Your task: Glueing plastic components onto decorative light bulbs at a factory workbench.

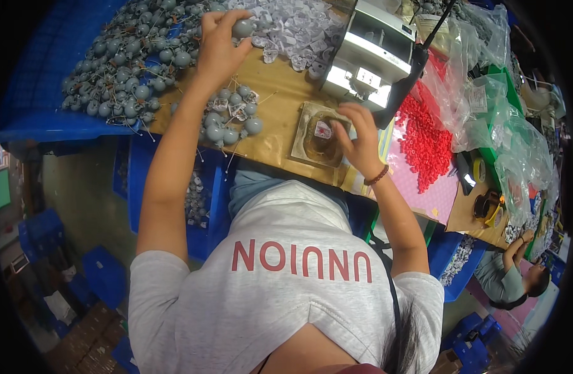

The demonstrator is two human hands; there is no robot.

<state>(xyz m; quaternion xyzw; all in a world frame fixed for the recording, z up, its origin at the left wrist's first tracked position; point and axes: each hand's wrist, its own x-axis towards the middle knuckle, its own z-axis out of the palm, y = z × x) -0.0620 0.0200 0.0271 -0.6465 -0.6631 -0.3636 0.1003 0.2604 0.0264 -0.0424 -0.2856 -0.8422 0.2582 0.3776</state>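
My left hand (223, 47) reaches over the far part of the table, thumb and fingers closed around a grey ball (242, 28). It is between a heap of grey balls with thin stems (121, 75) and a pile of clear plastic pieces (299, 28). By the table's near edge sits a square block (304, 121) with a rounded hollow. Inside the hollow lies a small piece with a red-and-white face (324, 129). My right hand (361, 134) hovers at the block's right side, fingers apart, thumb close to that piece. Between my arms rests a small cluster of grey balls (229, 118).
A silver-and-black machine (373, 53) stands behind the block. Small red parts (427, 140) are spread on a pink sheet to the right, beside clear bags (486, 106) and tape rolls (489, 209). Blue bins (146, 187) are under the table. Another person (508, 274) sits far right.
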